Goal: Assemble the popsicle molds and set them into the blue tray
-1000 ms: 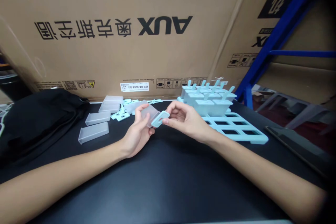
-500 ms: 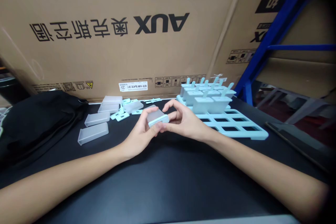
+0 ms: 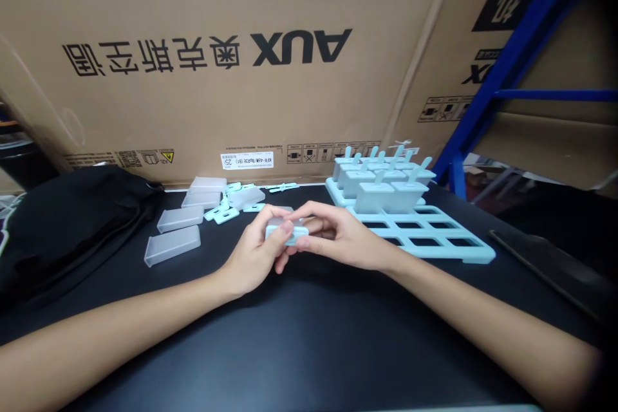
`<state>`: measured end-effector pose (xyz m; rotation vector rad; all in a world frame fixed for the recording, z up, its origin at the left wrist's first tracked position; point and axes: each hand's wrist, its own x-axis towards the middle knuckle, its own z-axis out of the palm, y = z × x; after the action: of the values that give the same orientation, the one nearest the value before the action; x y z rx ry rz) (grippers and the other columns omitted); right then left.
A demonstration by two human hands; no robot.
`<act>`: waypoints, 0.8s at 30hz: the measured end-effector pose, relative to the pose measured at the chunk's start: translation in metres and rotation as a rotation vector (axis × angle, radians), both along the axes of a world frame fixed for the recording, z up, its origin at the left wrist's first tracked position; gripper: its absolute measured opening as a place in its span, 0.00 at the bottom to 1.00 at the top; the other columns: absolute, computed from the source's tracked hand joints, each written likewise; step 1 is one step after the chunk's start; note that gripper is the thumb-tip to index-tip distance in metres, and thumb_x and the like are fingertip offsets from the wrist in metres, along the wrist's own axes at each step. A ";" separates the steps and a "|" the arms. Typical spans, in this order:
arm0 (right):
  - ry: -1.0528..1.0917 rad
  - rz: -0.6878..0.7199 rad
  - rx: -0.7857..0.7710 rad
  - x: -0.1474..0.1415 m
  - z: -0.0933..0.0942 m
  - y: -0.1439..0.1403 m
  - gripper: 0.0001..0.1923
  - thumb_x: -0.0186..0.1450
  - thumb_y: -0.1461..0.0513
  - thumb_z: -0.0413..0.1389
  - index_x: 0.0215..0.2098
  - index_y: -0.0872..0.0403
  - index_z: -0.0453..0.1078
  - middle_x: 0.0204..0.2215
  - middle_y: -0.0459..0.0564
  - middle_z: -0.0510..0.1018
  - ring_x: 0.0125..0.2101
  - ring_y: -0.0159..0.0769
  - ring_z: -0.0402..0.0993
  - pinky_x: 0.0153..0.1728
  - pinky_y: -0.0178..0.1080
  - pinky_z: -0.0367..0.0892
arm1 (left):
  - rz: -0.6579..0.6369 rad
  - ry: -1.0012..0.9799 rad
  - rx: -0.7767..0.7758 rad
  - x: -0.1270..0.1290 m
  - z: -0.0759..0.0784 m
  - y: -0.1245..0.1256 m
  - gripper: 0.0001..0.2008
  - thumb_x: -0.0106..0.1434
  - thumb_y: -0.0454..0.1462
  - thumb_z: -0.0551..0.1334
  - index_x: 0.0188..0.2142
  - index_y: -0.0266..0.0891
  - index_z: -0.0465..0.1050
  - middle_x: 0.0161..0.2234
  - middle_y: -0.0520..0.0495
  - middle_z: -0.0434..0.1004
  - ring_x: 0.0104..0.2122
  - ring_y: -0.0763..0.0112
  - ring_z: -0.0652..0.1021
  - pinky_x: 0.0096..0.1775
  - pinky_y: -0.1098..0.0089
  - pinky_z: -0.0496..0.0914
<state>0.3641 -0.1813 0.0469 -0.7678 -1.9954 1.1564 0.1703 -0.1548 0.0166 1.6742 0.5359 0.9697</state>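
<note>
Both hands meet above the black table (image 3: 309,335): left hand (image 3: 253,254) grips the frosted mould cup (image 3: 279,226), right hand (image 3: 338,238) now presses its blue lid (image 3: 295,235) fully on, no longer tilted off. Beyond stand the blue tray (image 3: 434,238), loose cups (image 3: 172,244) and cardboard box (image 3: 217,58).

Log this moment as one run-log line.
left hand: holds clear mould cup | right hand: pinches blue lid on cup | tray: rear slots filled | loose cups: left
</note>
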 end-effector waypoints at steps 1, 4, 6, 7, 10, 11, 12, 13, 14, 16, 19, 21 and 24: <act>-0.023 -0.001 0.081 0.000 0.000 -0.001 0.16 0.68 0.59 0.54 0.52 0.56 0.62 0.35 0.51 0.82 0.40 0.36 0.80 0.45 0.42 0.71 | 0.002 0.002 0.007 0.000 0.000 0.000 0.17 0.69 0.51 0.55 0.46 0.40 0.62 0.23 0.58 0.68 0.16 0.81 0.68 0.21 0.78 0.62; -0.120 -0.011 0.480 0.001 0.002 -0.003 0.19 0.67 0.63 0.55 0.55 0.56 0.61 0.36 0.51 0.82 0.39 0.33 0.79 0.44 0.38 0.70 | -0.050 -0.014 0.050 -0.002 -0.001 -0.002 0.19 0.69 0.52 0.54 0.48 0.40 0.63 0.20 0.60 0.63 0.16 0.80 0.68 0.22 0.78 0.62; -0.195 -0.056 0.793 0.003 0.004 -0.004 0.19 0.66 0.66 0.55 0.55 0.56 0.62 0.34 0.50 0.81 0.35 0.31 0.77 0.37 0.35 0.69 | -0.123 -0.038 0.072 -0.004 -0.002 -0.004 0.21 0.69 0.53 0.53 0.49 0.39 0.62 0.18 0.60 0.62 0.15 0.78 0.68 0.21 0.77 0.62; -0.232 -0.092 0.918 0.005 0.004 -0.004 0.18 0.66 0.66 0.55 0.54 0.56 0.63 0.32 0.50 0.80 0.32 0.31 0.76 0.34 0.35 0.68 | -0.160 -0.040 0.082 -0.004 -0.003 -0.004 0.23 0.69 0.55 0.52 0.51 0.39 0.62 0.18 0.60 0.62 0.15 0.77 0.67 0.21 0.76 0.62; -0.294 -0.179 1.021 0.007 0.006 -0.005 0.11 0.66 0.66 0.53 0.47 0.55 0.66 0.27 0.47 0.75 0.26 0.30 0.70 0.28 0.34 0.63 | -0.171 0.052 0.170 -0.007 -0.003 -0.005 0.29 0.68 0.58 0.47 0.55 0.38 0.61 0.16 0.59 0.65 0.14 0.75 0.66 0.22 0.74 0.62; -0.301 -0.193 0.981 0.008 0.006 -0.005 0.09 0.66 0.66 0.53 0.45 0.55 0.66 0.26 0.46 0.74 0.25 0.29 0.68 0.27 0.33 0.62 | -0.120 0.126 0.231 -0.008 -0.002 -0.005 0.30 0.69 0.58 0.46 0.54 0.37 0.63 0.15 0.58 0.65 0.14 0.75 0.66 0.23 0.73 0.62; -0.304 -0.202 0.924 0.008 0.005 -0.005 0.06 0.66 0.65 0.54 0.43 0.55 0.66 0.25 0.44 0.72 0.23 0.28 0.66 0.26 0.33 0.60 | -0.040 0.214 0.303 -0.009 -0.002 -0.004 0.30 0.69 0.58 0.45 0.50 0.37 0.67 0.15 0.57 0.66 0.15 0.75 0.67 0.24 0.73 0.61; -0.308 -0.208 0.857 0.008 0.004 -0.005 0.04 0.66 0.63 0.54 0.40 0.55 0.66 0.24 0.43 0.71 0.22 0.27 0.64 0.25 0.32 0.59 | 0.056 0.304 0.379 -0.010 -0.001 -0.003 0.29 0.69 0.58 0.45 0.44 0.37 0.71 0.15 0.56 0.65 0.16 0.74 0.66 0.25 0.72 0.60; -0.316 -0.211 0.787 0.007 0.003 -0.004 0.04 0.67 0.62 0.54 0.38 0.55 0.65 0.23 0.42 0.69 0.22 0.26 0.62 0.24 0.32 0.58 | 0.149 0.386 0.447 -0.011 0.000 -0.001 0.29 0.69 0.57 0.46 0.36 0.37 0.73 0.15 0.55 0.64 0.16 0.75 0.66 0.25 0.72 0.59; -0.341 -0.208 0.658 0.007 0.000 -0.003 0.07 0.68 0.59 0.53 0.36 0.54 0.63 0.22 0.42 0.68 0.21 0.26 0.61 0.23 0.32 0.57 | 0.267 0.494 0.536 -0.012 0.001 0.002 0.30 0.69 0.56 0.47 0.25 0.37 0.70 0.16 0.53 0.64 0.18 0.75 0.65 0.26 0.71 0.56; -0.458 -0.217 0.543 0.004 -0.002 -0.001 0.09 0.69 0.56 0.50 0.40 0.55 0.61 0.23 0.42 0.70 0.21 0.28 0.64 0.24 0.32 0.57 | 0.261 0.522 0.535 -0.011 0.002 0.006 0.28 0.70 0.53 0.47 0.24 0.37 0.70 0.21 0.52 0.68 0.22 0.74 0.67 0.27 0.71 0.56; -0.599 -0.249 0.547 0.001 -0.001 -0.003 0.17 0.69 0.56 0.49 0.51 0.57 0.59 0.24 0.43 0.72 0.22 0.31 0.68 0.25 0.34 0.58 | 0.240 0.513 0.515 -0.010 0.001 0.007 0.27 0.71 0.51 0.47 0.24 0.37 0.70 0.22 0.52 0.69 0.23 0.74 0.68 0.29 0.71 0.58; -0.740 -0.293 0.562 -0.004 0.002 -0.007 0.30 0.67 0.54 0.51 0.62 0.58 0.49 0.27 0.46 0.76 0.27 0.38 0.74 0.28 0.36 0.60 | 0.241 0.501 0.522 -0.009 0.001 0.007 0.28 0.71 0.50 0.47 0.21 0.37 0.65 0.20 0.52 0.67 0.22 0.73 0.67 0.29 0.71 0.57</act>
<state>0.3600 -0.1883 0.0492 -1.2307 -2.4983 0.0911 0.1609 -0.1477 0.0173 2.3910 0.8846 0.9045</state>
